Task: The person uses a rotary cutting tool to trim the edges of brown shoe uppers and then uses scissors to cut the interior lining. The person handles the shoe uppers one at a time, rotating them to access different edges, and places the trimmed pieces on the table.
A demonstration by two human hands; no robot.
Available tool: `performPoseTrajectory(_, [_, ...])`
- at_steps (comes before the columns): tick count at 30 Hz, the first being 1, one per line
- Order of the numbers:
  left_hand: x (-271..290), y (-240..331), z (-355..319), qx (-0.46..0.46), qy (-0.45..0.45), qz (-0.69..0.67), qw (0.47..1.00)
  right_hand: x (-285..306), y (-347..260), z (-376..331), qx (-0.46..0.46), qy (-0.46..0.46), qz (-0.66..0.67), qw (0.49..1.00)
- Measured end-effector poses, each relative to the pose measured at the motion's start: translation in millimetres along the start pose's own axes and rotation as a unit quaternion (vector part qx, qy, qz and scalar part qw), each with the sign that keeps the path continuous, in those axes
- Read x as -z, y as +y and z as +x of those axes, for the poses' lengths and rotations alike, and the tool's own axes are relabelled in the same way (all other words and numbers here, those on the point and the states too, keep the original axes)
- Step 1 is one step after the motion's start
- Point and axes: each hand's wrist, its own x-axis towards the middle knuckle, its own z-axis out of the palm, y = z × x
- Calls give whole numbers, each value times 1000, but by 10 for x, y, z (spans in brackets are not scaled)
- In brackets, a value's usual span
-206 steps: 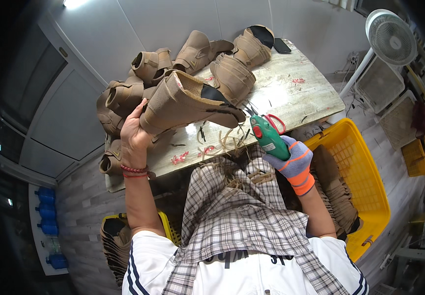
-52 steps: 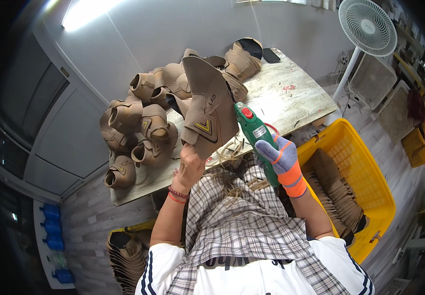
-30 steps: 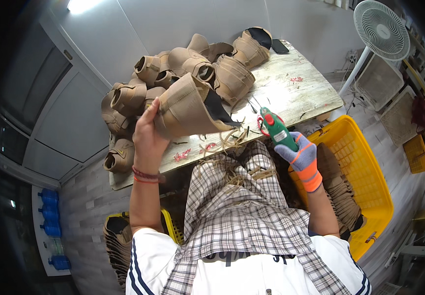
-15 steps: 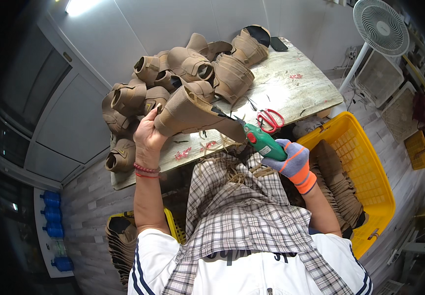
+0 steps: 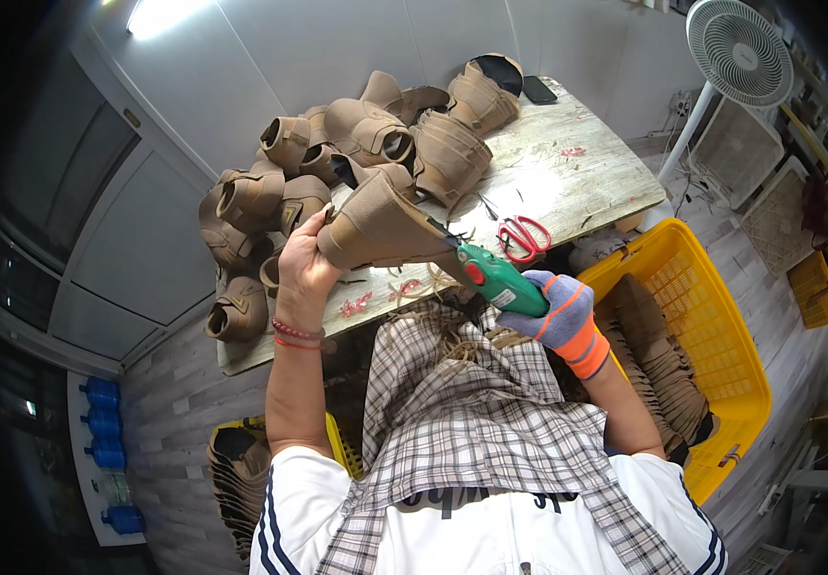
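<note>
My bare left hand (image 5: 305, 264) grips the left end of a brown boot upper (image 5: 375, 230), raised just above the table's near edge. In my right hand (image 5: 559, 316), which wears a grey and orange glove, is a green handheld electric cutter (image 5: 500, 280) with a red button. The cutter's head meets the dark right edge of the upper; the blade itself is hard to make out. Red-handled scissors (image 5: 524, 238) lie on the table just beyond the cutter.
More brown uppers (image 5: 366, 129) are heaped on the worn white table (image 5: 586, 182), with a black phone (image 5: 538, 90) behind. A yellow basket (image 5: 720, 316) of stacked uppers stands at right. Other stacked uppers (image 5: 239, 479) sit low at left. A white fan (image 5: 741, 53) stands far right.
My right hand and the cutter have shifted slightly left along the upper's edge. My left hand has moved a little to the right with the upper.
</note>
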Motion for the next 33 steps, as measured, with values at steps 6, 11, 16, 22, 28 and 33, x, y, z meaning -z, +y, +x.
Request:
performPoseTrajectory(6, [-134, -236, -81, -145, 52, 99, 983, -55, -84, 32, -38, -8, 72, 997])
performPoseTrajectory(11, [-286, -417, -231, -207, -11, 181, 961, -169, -112, 25, -47, 8, 101, 994])
performPoseTrajectory(16, [-374, -587, -327, -294, -39, 271, 916, -258, -181, 36, -135, -26, 208, 968])
performPoseTrajectory(22, [-115, -436, -342, -364, -29, 420, 830, -244, -220, 83, -189, -32, 290, 938])
performPoseTrajectory(28, [-118, 904, 292, -441, 94, 683, 574, -176, 107, -87, -260, 4, 355, 898])
performPoseTrajectory(33, [-174, 1025, 736, -534, 297, 741, 279, -77, 238, -210, -291, 32, 357, 887])
